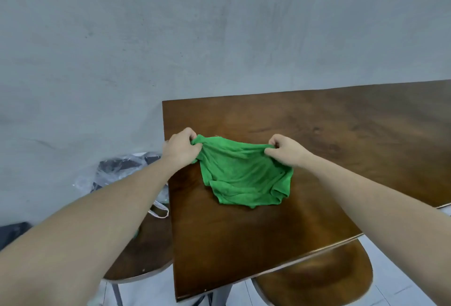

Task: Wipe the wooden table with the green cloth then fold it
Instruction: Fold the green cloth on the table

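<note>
Head view: both hands pinch the green cloth (246, 179), left hand (181, 148) and right hand (285, 151) on its far corners, its crumpled lower part resting on the wooden surface (341, 130).

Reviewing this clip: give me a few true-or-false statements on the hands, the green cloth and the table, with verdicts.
1. Both hands grip the green cloth. True: the left hand and the right hand each pinch its far edge.
2. The cloth is folded into a neat square. False: it lies crumpled.
3. The cloth's lower part rests on the wooden table. True.
4. The cloth sits on a stool. False: two stools stand beside the table, and the cloth is on neither.
</note>
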The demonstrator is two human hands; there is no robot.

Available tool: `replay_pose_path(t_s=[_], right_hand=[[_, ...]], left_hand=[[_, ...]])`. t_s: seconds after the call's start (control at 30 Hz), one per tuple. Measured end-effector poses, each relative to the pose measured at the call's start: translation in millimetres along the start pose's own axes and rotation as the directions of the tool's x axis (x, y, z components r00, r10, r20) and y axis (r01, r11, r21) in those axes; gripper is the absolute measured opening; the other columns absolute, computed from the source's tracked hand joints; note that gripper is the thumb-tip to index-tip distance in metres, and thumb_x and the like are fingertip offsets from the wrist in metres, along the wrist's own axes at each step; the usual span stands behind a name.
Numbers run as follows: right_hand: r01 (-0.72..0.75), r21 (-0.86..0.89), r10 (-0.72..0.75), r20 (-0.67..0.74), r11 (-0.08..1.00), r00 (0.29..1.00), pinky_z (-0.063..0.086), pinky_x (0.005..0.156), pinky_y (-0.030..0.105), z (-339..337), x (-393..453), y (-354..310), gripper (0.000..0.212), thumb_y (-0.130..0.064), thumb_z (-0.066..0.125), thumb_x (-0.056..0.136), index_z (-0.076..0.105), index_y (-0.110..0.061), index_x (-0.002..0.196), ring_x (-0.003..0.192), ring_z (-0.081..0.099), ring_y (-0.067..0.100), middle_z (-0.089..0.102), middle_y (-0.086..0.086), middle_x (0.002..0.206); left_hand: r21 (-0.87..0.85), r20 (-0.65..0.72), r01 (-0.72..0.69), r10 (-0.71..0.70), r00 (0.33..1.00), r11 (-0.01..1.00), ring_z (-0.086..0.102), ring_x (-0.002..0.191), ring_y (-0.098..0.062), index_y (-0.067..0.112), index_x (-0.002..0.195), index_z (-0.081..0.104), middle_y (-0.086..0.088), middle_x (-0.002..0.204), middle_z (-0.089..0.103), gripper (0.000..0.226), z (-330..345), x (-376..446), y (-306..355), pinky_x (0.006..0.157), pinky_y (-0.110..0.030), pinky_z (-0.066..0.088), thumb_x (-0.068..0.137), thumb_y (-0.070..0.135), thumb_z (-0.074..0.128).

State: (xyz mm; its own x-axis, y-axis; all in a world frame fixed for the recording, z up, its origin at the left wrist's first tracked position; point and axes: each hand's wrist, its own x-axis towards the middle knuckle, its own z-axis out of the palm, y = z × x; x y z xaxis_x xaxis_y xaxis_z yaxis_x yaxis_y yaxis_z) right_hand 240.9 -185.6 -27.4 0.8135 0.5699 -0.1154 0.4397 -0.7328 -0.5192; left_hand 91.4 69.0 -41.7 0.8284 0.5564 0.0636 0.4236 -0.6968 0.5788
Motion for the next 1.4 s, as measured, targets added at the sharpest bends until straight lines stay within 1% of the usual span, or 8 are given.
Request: replay_pose_path(t_s=[0.23,0.37,0.47,0.67,0.77,1.03,1.17,1.4], right_hand=[[-0.137,-0.083,0.159,0.455,0.987,0.876,0.056,0.060,0.029,-35.7,5.5,30.7,0.041,-0.053,0.072,0.086,0.057,-0.020,0.106,0.071,0.066,0.015,0.066,0.001,0.094],[0.284,-0.044,-0.272,0.181,0.958,0.945,0.046,0.085,0.027,-28.0,27.6,15.7,0.059,-0.041,0.075,0.084,0.045,-0.040,0.135,0.101,0.057,0.017,0.056,-0.005,0.115],[0.539,0.102,-0.547,0.229,0.836,0.805,0.025,0.116,0.036,-19.7,40.9,-19.5,0.098,-0.033,0.076,0.076,0.017,-0.057,0.150,0.142,0.032,0.019,0.033,-0.002,0.156],[0.528,0.297,-0.601,0.268,0.795,0.753,0.049,0.076,0.026,-28.3,42.7,-46.6,0.013,-0.015,0.073,0.088,0.068,-0.015,0.100,0.079,0.062,0.005,0.068,-0.014,0.086],[0.515,0.299,-0.573,0.152,0.803,0.805,0.031,0.055,0.021,-55.3,39.2,-30.9,0.034,-0.021,0.076,0.089,0.048,-0.018,0.070,0.052,0.040,-0.001,0.047,-0.019,0.052],[0.421,0.154,-0.442,0.148,0.894,0.885,0.037,0.058,0.026,-128.2,7.9,-4.1,0.051,-0.060,0.073,0.081,0.057,-0.015,0.062,0.059,0.051,0.008,0.055,-0.005,0.064],[0.266,0.534,-0.396,0.142,0.802,0.907,0.054,0.092,0.028,-146.6,-18.3,7.3,0.036,-0.038,0.074,0.089,0.069,-0.015,0.116,0.100,0.072,0.010,0.076,-0.002,0.110],[0.129,0.811,-0.380,0.122,0.571,0.917,0.062,0.073,0.035,-173.7,-80.2,-1.5,0.021,-0.012,0.061,0.097,0.061,-0.015,0.118,0.088,0.074,0.022,0.077,0.008,0.101]], left_hand=[[-0.472,0.020,-0.154,0.185,0.983,0.868,0.065,0.100,-0.016,0.029,0.096,0.062,0.005,0.102,0.070,0.016,-20.8,-11.2,21.6,0.095,-0.041,0.049,0.096,0.014,0.060],[-0.471,0.083,-0.270,0.347,0.934,0.840,0.064,0.096,-0.004,0.033,0.096,0.069,0.018,0.101,0.071,0.025,-31.8,-19.3,54.2,0.092,-0.028,0.048,0.097,0.009,0.060],[-0.469,0.122,-0.329,0.429,0.895,0.820,0.064,0.095,-0.001,0.038,0.094,0.072,0.021,0.101,0.072,0.035,-39.8,-23.4,79.0,0.088,-0.020,0.047,0.095,0.005,0.061],[-0.306,0.168,-0.311,0.373,0.913,0.900,0.063,0.077,-0.004,0.015,0.091,0.071,0.004,0.087,0.071,0.009,-72.8,-30.2,104.7,0.072,-0.019,0.050,0.087,0.007,0.074],[-0.023,0.250,-0.231,0.229,0.941,0.973,0.061,0.067,-0.010,0.017,0.081,0.065,0.005,0.075,0.067,0.014,-94.5,-33.6,101.9,0.059,-0.023,0.047,0.082,0.015,0.079],[-0.403,0.096,-0.020,0.064,0.993,0.915,0.054,0.062,-0.016,0.017,0.080,0.055,-0.003,0.071,0.059,0.015,-106.6,-61.9,127.7,0.055,-0.027,0.039,0.088,0.008,0.064],[-0.647,0.147,0.038,0.075,0.986,0.762,0.063,0.061,-0.012,0.020,0.081,0.052,0.001,0.072,0.066,0.022,-115.1,-80.7,146.9,0.048,-0.024,0.048,0.092,0.006,0.064],[-0.795,0.158,0.039,0.145,0.977,0.605,0.073,0.085,-0.019,0.015,0.101,0.059,-0.009,0.100,0.074,0.021,-137.9,-109.4,176.3,0.070,-0.029,0.061,0.084,0.008,0.068]])
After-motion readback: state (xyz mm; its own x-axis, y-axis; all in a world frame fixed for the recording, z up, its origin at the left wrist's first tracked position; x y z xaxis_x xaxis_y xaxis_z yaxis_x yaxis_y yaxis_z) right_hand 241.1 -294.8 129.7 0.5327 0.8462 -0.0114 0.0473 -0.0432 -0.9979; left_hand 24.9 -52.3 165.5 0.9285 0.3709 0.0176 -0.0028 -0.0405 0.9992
